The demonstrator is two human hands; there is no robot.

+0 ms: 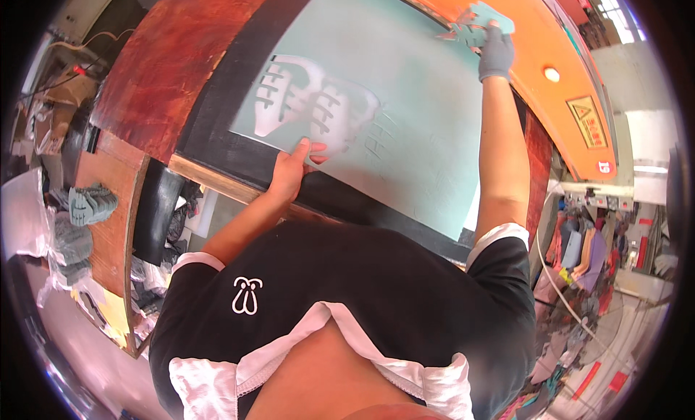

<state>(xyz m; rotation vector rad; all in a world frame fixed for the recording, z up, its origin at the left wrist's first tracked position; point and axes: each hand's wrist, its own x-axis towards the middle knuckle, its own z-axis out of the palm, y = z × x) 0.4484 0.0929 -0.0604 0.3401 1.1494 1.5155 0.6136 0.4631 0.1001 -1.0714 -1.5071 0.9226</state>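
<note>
Head cam: bare left hand (293, 168) pressed flat, fingers spread on the near edge of the big pale teal sheet (405, 123) with two whitish shoe-upper cutout shapes (311, 101). Gloved right hand (496, 52) way up at the far edge, pinching small teal cut pieces (479, 23) by the orange machine frame (536, 43).

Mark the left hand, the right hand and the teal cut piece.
left hand (291, 166), head view, back of the bare hand.
right hand (496, 52), head view, back of the grey glove.
teal cut piece (479, 19), head view, its middle.
</note>
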